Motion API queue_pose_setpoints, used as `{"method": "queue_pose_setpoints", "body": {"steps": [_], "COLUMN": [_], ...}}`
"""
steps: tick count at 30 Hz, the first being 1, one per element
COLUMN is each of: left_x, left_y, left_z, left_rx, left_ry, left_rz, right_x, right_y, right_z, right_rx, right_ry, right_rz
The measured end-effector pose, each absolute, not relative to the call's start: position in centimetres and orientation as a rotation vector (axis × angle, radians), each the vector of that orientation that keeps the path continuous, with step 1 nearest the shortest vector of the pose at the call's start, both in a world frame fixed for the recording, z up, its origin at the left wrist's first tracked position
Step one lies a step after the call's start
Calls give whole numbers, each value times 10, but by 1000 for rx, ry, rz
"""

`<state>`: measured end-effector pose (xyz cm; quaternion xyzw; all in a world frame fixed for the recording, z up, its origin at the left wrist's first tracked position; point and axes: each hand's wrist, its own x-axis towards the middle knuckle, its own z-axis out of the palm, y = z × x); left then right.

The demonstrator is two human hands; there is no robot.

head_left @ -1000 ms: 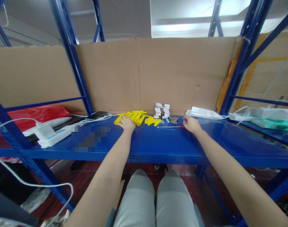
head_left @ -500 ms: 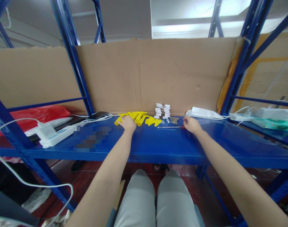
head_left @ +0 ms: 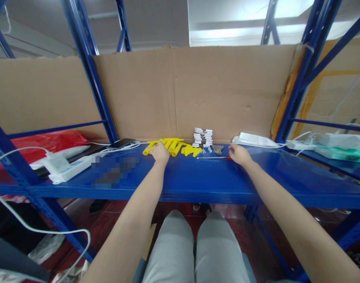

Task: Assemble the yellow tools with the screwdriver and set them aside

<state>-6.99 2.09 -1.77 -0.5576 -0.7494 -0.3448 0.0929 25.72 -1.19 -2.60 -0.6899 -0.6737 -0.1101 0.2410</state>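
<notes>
My left hand [head_left: 160, 152] rests on a pile of yellow tube-like pieces [head_left: 176, 147], its fingers apart over them. Closed fingers of my right hand [head_left: 239, 154] lie at the red handle of a screwdriver [head_left: 212, 158], whose thin shaft points left along the blue shelf. Smaller yellow pieces [head_left: 196, 151] sit right of the tubes. Behind them stands a stack of white pieces with dark parts [head_left: 202, 138]. Small screws [head_left: 207, 150] and a little heap of brownish metal pieces [head_left: 218, 149] lie between the stack and my right hand.
A power strip [head_left: 70, 169] with a plugged white charger and a dark phone [head_left: 124, 144] lie at the left. A white packet [head_left: 254, 140] is at the back right. Cardboard [head_left: 203, 86] closes the rear; blue posts flank the shelf [head_left: 191, 181].
The fingers of my left hand have shifted slightly on the yellow tubes. My right hand stays in nearly the same place by the screwdriver handle.
</notes>
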Motion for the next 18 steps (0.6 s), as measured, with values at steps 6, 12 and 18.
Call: {"method": "queue_pose_setpoints", "body": {"steps": [6, 12, 18], "left_x": [-69, -68, -70], "left_y": [23, 23, 28], "left_z": [-20, -24, -28], "left_rx": [-1728, -1824, -1849], "left_ry": [-2213, -2198, -2155], "left_rz": [-968, -766, -701], "right_x": [259, 259, 257], "right_y": [-9, -9, -10], "right_z": [-28, -29, -27], "right_rx": [-1833, -1831, -1849], "right_ry": [-1893, -1898, -1895], "right_rz": [-300, -289, -267]}}
